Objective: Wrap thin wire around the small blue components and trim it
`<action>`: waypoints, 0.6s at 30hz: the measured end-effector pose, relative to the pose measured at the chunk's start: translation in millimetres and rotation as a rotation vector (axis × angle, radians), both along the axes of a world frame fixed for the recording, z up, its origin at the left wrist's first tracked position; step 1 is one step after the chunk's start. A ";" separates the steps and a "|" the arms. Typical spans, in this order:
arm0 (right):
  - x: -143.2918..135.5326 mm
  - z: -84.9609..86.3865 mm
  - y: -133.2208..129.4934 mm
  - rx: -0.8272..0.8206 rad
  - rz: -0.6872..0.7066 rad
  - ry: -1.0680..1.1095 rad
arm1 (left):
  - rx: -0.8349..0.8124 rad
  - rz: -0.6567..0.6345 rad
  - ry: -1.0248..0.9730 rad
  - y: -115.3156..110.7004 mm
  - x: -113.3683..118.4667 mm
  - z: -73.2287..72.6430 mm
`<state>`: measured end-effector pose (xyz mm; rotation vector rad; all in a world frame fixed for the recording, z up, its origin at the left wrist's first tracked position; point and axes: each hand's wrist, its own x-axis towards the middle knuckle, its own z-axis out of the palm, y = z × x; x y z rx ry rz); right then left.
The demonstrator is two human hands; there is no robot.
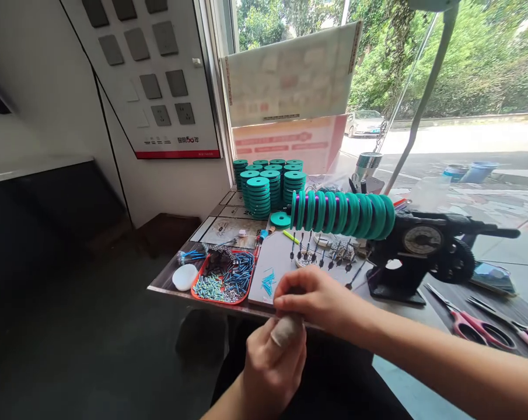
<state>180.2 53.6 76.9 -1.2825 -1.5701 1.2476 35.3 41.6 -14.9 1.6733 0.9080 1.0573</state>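
My left hand (275,356), with a pale wrap around one finger, is closed low in the middle, just off the table's front edge. Right above it, my right hand (307,294) has its thumb and fingers pinched together, nearly touching the left. What they hold, if anything, is too small to make out. Behind the hands, a black winding machine (421,242) carries a row of green discs (342,214), with dark-tipped strands hanging below. Small blue pieces (268,282) lie on a white board (259,296) left of my right hand.
An orange tray (192,293) of small parts and a white round lid (185,277) sit at the left. Green spools (258,198) stand stacked behind. Pink-handled scissors (469,326) lie at the right.
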 end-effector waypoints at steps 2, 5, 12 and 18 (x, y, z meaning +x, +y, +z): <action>1.1 -2.9 -3.4 0.004 0.004 -0.029 | -0.061 -0.040 -0.041 -1.0 3.5 11.0; 13.0 -14.5 -31.9 0.414 -0.134 -0.266 | -0.463 -0.083 -0.192 -1.1 10.9 30.8; 26.4 -57.7 -72.3 1.268 -0.052 -0.930 | -1.270 -0.110 -0.434 3.3 15.8 36.2; 14.5 -71.8 -75.2 1.221 -0.062 -0.832 | -0.818 -0.164 -0.232 2.6 14.8 37.2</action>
